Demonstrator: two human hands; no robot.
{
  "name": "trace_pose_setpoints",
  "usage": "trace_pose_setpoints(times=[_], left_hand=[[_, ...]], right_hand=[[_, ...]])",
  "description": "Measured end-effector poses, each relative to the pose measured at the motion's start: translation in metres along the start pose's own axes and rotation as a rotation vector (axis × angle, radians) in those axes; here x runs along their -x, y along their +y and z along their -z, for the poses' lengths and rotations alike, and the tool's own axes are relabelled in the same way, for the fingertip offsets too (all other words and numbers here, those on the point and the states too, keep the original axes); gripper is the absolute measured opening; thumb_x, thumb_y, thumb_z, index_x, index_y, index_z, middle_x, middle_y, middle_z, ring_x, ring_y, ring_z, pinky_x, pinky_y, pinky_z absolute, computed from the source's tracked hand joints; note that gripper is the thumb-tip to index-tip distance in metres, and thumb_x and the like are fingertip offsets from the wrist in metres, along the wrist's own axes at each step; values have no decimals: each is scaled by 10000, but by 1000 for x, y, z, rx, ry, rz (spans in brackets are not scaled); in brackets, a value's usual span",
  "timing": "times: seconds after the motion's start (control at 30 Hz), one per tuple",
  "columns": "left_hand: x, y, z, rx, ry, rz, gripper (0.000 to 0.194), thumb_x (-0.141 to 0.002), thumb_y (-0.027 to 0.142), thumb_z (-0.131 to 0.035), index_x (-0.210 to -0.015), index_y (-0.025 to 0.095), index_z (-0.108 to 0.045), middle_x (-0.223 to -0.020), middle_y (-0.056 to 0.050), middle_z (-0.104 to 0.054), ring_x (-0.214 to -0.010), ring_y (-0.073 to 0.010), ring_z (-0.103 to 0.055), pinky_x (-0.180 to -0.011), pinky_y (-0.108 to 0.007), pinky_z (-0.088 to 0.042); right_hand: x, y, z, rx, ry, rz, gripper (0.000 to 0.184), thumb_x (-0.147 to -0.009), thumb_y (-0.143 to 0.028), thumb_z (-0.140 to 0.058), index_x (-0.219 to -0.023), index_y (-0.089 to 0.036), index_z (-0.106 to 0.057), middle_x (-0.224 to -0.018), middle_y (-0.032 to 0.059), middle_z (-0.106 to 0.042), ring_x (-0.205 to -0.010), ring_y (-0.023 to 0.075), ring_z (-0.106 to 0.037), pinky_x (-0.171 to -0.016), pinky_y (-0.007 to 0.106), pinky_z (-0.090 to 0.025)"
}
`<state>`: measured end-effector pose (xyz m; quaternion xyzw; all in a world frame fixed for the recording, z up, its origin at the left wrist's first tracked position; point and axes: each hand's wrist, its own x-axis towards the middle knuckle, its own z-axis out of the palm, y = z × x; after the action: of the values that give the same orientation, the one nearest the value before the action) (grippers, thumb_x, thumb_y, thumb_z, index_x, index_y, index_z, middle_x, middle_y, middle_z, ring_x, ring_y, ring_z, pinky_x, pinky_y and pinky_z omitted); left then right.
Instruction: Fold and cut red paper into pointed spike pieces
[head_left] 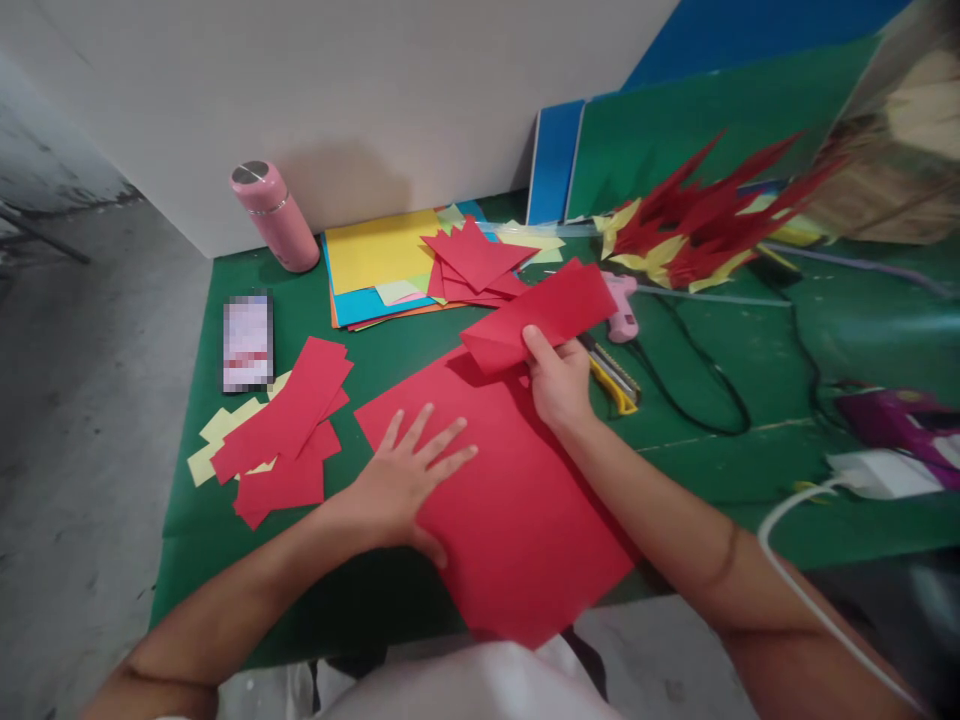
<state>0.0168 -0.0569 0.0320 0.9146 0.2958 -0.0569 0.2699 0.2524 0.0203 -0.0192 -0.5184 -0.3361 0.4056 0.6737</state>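
Observation:
A large sheet of red paper (517, 500) lies at a slant on the green table, its near corner by my body. My left hand (405, 480) is spread flat over the left part of this sheet, fingers apart. At the sheet's far edge, my right hand (559, 375) grips a folded piece of red paper (544, 315), thumb on top and the other fingers mostly hidden beneath. I cannot tell whether that piece is joined to the large sheet. A yellow utility knife (615, 380) lies just right of my right hand.
Red strips (292, 420) lie at left below a phone (248, 342). Behind are a pink bottle (276, 215), coloured sheets (379, 250) and red triangles (480, 255). At right are a pink glue gun (622, 308), its black cord, a red-and-yellow paper flame (712, 220) and a white power strip (885, 475).

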Motion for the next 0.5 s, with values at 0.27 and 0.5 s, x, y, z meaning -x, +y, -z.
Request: trace_pose_setpoints(times=[0.27, 0.5], left_hand=[[-18, -9, -4, 0, 41, -79, 1124, -653, 802, -665, -1551, 232, -300, -1642, -133, -183, -1514, -442, -25, -1180, -674, -37], [-17, 5, -5, -67, 101, -135, 953, -753, 736, -639, -1532, 271, -344, -1637, -106, -221, -1518, -417, -78, -1193, -653, -77]], right_hand=[[-1, 2, -2, -97, 68, 44, 414, -679, -553, -787, -915, -240, -655, -1012, 41, -738, -1116, 228, -651, -1002, 398, -516], [-27, -12, 22, -10, -190, -124, 352, -714, -535, -778, -890, -258, -653, -1090, 28, -739, -1117, 246, -662, -899, 409, -572]])
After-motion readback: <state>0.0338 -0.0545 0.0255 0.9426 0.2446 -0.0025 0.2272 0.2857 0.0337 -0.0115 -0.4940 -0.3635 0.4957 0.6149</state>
